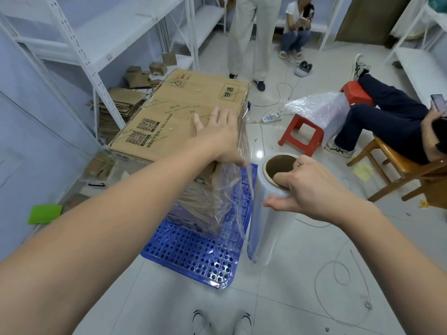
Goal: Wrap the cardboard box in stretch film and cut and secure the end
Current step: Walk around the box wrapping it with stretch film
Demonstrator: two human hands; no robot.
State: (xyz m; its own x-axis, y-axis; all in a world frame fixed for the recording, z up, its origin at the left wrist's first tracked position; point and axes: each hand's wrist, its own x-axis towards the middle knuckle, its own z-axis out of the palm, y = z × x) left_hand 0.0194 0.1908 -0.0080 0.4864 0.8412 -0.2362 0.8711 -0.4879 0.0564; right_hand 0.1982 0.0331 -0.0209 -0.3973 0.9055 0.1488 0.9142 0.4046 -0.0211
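Note:
A tall cardboard box (169, 110) with printed QR codes stands on a blue perforated plastic pallet (193, 255). Clear stretch film (217, 197) covers its near side and right edge. My left hand (217, 134) lies flat on the box's top near the right corner, fingers spread, with the thumb pressing film at the edge. My right hand (307, 187) holds the upright stretch film roll (266, 213) just right of the box, thumb inside the cardboard core. A sheet of film runs from the roll to the box.
White metal shelving (79, 52) stands left and behind, with flattened cardboard (118, 110) under it. Red stools (300, 136), a bubble-wrap bundle (319, 110), a power strip (272, 117), loose cables and several people fill the floor to the right and back. A green sheet (44, 213) lies left.

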